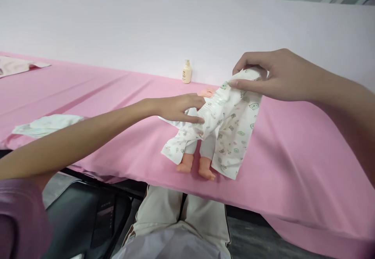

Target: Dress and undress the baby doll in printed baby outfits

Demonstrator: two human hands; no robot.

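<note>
A baby doll point(207, 169) lies on the pink-covered table, its bare feet towards me and its legs in light grey-white cloth. Draped over its body is a pair of white baby pants point(234, 122) with small green and grey animal prints and a gathered waistband. My right hand point(263, 75) pinches the upper right part of the pants between thumb and fingers, lifting it off the doll. My left hand point(184, 108) rests at the waistband's left side, thumb and fingers spread apart and touching the cloth. The pants hide most of the doll's upper body.
A cream pump bottle point(186, 72) stands at the back by the white wall point(117, 32). Folded white cloth point(48, 125) lies on the left, partly behind my forearm. A pale pink cloth point(17, 65) lies farther left. Below the table's front edge is a black chair point(84, 212).
</note>
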